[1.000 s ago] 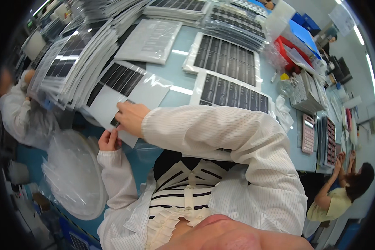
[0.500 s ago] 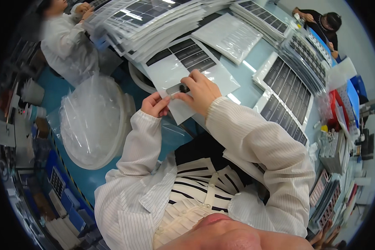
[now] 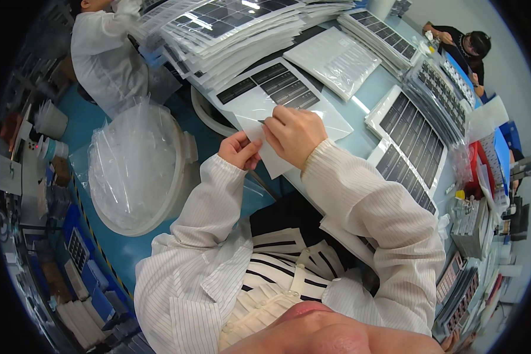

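Note:
My left hand (image 3: 241,150) is closed at the near corner of a white sheet (image 3: 287,87) with rows of dark rectangles, thumb and fingers pinched together. What it pinches is too small to make out. Beside it, my right hand (image 3: 295,134) is curled with its fingertips pressed together just over the sheet. A thin dark edge shows at those fingertips; the rest of that piece is hidden by the hand. The sheet lies on the table, its near corner jutting past the edge, under a glossy clear film.
A tall stack of bagged sheets (image 3: 218,50) rises behind. A white packet (image 3: 331,60) and dark-panelled sheets (image 3: 412,127) lie rightward. At left stands a round bin (image 3: 170,206) heaped with clear plastic (image 3: 130,159). Co-workers sit at far left (image 3: 103,59) and far right (image 3: 475,47).
The dark-and-grey strip seen between my hands is now mostly out of sight. My right hand has turned over it. Both hands sit slightly further right, as the whole view has shifted.

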Demonstrator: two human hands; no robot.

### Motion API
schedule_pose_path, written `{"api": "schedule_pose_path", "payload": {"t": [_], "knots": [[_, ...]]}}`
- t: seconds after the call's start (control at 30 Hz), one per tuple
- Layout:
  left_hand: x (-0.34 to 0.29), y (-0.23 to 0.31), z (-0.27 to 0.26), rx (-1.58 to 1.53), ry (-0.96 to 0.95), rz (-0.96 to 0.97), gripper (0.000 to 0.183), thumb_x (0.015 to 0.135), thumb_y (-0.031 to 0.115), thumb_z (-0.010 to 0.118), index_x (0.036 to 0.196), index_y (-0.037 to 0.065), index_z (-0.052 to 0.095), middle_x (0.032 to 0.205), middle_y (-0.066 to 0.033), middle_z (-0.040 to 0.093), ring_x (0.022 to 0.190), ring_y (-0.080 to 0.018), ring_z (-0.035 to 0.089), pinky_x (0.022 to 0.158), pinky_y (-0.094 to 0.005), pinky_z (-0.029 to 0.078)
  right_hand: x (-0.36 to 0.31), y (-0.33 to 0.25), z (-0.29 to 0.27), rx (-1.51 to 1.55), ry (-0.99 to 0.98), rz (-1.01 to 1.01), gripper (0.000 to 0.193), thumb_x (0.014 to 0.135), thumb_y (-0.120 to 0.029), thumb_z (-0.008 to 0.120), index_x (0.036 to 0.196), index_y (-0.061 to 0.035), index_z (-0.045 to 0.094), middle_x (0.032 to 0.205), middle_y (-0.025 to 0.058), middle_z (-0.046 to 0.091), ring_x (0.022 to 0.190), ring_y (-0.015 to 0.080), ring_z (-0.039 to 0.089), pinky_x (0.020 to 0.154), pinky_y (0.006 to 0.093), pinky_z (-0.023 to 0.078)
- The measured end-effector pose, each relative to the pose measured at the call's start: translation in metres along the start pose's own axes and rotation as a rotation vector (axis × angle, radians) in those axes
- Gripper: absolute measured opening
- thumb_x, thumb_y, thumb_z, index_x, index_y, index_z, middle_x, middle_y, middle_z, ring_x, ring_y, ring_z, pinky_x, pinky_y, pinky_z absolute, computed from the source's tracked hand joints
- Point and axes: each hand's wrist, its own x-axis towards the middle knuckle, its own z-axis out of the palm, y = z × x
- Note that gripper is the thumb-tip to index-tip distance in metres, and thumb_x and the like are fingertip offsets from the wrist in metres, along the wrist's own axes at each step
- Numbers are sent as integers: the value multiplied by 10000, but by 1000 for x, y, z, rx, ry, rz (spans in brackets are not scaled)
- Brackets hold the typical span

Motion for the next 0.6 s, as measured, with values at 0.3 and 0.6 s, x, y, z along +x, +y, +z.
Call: {"api": "schedule_pose_path", "payload": {"t": [0.3, 0.6], "knots": [[-4, 3, 15, 104, 111, -6, 219, 823, 150, 619, 994, 16, 594, 611, -32, 562, 427, -91, 472, 407, -194, 359, -9, 67, -49, 737, 341, 725, 121, 791, -77, 621, 859, 14, 664, 715, 65, 610, 568, 138, 600, 524, 234, 488], [-12, -4, 20, 710, 89, 117, 426, 794, 345, 659, 535, 42, 507, 471, -14, 492, 413, -73, 418, 401, -237, 321, -126, 59, -181, 703, 414, 946, 209, 841, -144, 599, 936, 37, 645, 751, 125, 649, 667, 178, 644, 591, 245, 519]]}}
